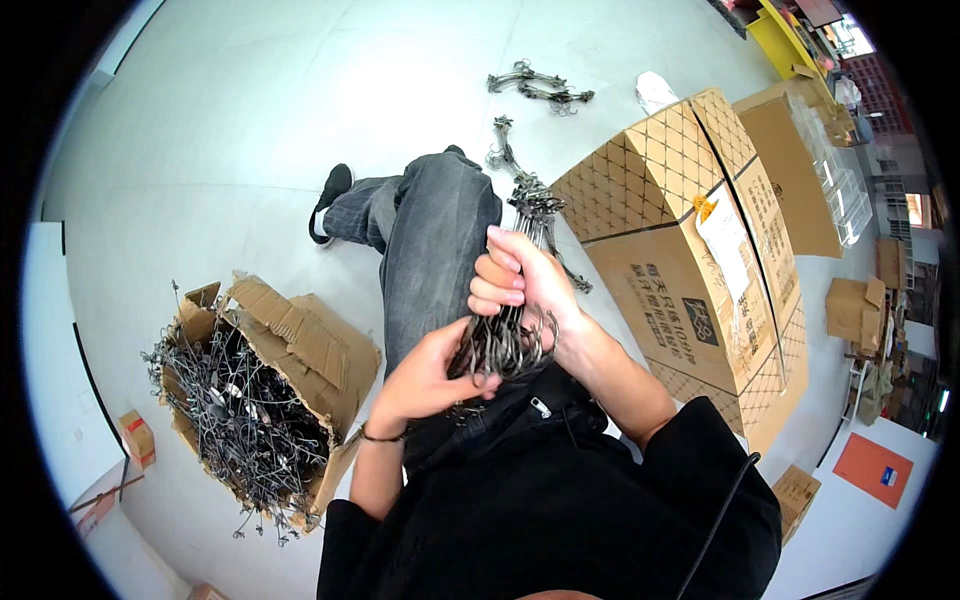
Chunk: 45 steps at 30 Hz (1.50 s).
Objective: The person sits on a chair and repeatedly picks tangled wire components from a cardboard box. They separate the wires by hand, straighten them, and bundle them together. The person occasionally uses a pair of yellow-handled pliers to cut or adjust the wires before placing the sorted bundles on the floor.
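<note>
A thick bundle of dark metal wire hooks point(508, 345) is held over my lap, its straight shanks side by side and curled ends at both ends. My right hand point(520, 275) is closed round the shanks near the middle. My left hand point(430, 372) cups the curled ends nearest me, with part of its fingers hidden by the hooks. To my left, an open torn cardboard box point(335, 350) is heaped with tangled loose wire hooks point(245, 415).
Several bunches of hooks point(545, 85) lie on the pale floor ahead, beyond my knee. A large taped carton point(660, 260) stands close on my right, with another cardboard box point(790, 160) behind it. An orange sheet point(873, 468) lies on a white surface at far right.
</note>
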{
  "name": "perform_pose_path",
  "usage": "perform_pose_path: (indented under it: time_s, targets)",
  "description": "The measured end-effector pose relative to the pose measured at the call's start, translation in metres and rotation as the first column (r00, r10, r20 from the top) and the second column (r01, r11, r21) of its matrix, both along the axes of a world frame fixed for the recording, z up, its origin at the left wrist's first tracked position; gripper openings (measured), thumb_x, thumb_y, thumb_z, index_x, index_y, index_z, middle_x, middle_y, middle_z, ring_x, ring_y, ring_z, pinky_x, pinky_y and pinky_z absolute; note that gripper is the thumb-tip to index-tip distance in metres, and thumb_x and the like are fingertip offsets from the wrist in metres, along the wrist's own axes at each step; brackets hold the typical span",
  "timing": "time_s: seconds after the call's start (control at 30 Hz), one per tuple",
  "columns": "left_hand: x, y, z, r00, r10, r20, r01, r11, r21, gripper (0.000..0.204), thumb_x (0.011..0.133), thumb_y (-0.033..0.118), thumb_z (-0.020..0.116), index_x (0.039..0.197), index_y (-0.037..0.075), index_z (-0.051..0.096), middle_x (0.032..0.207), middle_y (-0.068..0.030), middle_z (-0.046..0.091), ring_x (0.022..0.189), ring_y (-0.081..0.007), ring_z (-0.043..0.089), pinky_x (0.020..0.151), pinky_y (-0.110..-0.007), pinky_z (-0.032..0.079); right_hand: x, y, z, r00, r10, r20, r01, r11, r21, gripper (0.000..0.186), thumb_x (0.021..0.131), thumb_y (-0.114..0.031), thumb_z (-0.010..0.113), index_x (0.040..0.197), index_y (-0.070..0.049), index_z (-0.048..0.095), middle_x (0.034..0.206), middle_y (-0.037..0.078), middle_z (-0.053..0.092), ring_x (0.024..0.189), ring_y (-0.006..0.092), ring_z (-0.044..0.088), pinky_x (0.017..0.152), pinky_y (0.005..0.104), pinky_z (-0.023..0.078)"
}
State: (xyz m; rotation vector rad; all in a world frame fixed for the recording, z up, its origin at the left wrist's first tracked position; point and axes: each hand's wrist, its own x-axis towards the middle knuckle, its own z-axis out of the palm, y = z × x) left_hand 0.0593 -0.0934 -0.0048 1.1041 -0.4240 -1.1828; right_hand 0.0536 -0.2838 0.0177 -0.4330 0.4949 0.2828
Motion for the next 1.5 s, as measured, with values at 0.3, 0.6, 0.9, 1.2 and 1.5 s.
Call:
perform_pose_path:
  time_s: [0.3, 0.6, 0.9, 1.2, 1.5]
  targets:
    - [0.03, -0.008, -0.018, 0.874, -0.131, -0.468, -0.081, 0.91, -0.406, 0.071, 0.086, 0.028, 0.074, 0.139, -0.008, 0.042, 0.135, -0.012, 0.054, 0.121, -0.0193, 0.055, 0.103, -0.035, 0.043, -0.001, 0.002, 0.03, 0.974, 0.148, 0.171, -0.108, 0.968, -0.225, 0.044, 0.103, -0.025, 0.049, 0.063, -0.014, 0.033, 0.051, -0.003, 0.032, 0.045, 0.0088, 0.034, 0.051, 0.0278, 0.034]
    - [0.025, -0.034, 0.005, 0.959, 0.031, -0.28, -0.077, 0.985, -0.155, 0.08, 0.074, 0.011, 0.084, 0.14, 0.001, 0.04, 0.118, -0.0071, 0.059, 0.087, -0.0131, 0.067, 0.065, -0.024, 0.057, -0.001, -0.008, 0.034, 0.887, 0.351, 0.302, -0.074, 0.752, -0.655, 0.033, 0.098, -0.022, 0.061, 0.071, -0.002, 0.055, 0.099, 0.018, 0.065, 0.09, 0.0243, 0.066, 0.077, 0.034, 0.053]
    - [0.031, -0.039, 0.012, 0.992, -0.06, -0.11, 0.05, 0.994, -0.097, 0.061, 0.084, 0.014, 0.071, 0.135, -0.003, 0.042, 0.086, -0.0134, 0.068, 0.079, -0.0206, 0.068, 0.069, -0.03, 0.054, -0.003, -0.018, 0.032, 0.888, 0.357, 0.29, -0.024, 0.665, -0.747, 0.024, 0.093, -0.017, 0.065, 0.079, 0.002, 0.068, 0.122, 0.02, 0.065, 0.096, 0.0173, 0.066, 0.082, 0.0324, 0.053]
    - [0.047, -0.073, -0.009, 1.0, 0.009, -0.024, -0.011, 0.996, -0.092, 0.009, 0.085, -0.002, 0.065, 0.088, -0.001, 0.056, 0.065, -0.0091, 0.06, 0.059, -0.0201, 0.062, 0.054, -0.032, 0.05, 0.007, -0.027, 0.035, 0.881, 0.435, 0.185, -0.076, 0.517, -0.852, 0.023, 0.094, -0.017, 0.061, 0.105, 0.0, 0.07, 0.088, 0.006, 0.069, 0.076, 0.0103, 0.062, 0.068, 0.0284, 0.052]
    - [0.059, -0.071, -0.016, 0.98, 0.045, -0.196, -0.087, 0.974, -0.209, 0.046, 0.098, 0.022, 0.062, 0.057, 0.007, 0.046, 0.049, -0.0056, 0.049, 0.042, -0.0157, 0.05, 0.048, -0.03, 0.044, -0.019, -0.198, -0.022, 0.88, 0.365, -0.305, -0.267, -0.15, -0.952, 0.035, 0.091, -0.024, 0.071, 0.121, -0.005, 0.07, 0.111, 0.012, 0.074, 0.103, 0.0201, 0.07, 0.093, 0.0369, 0.054]
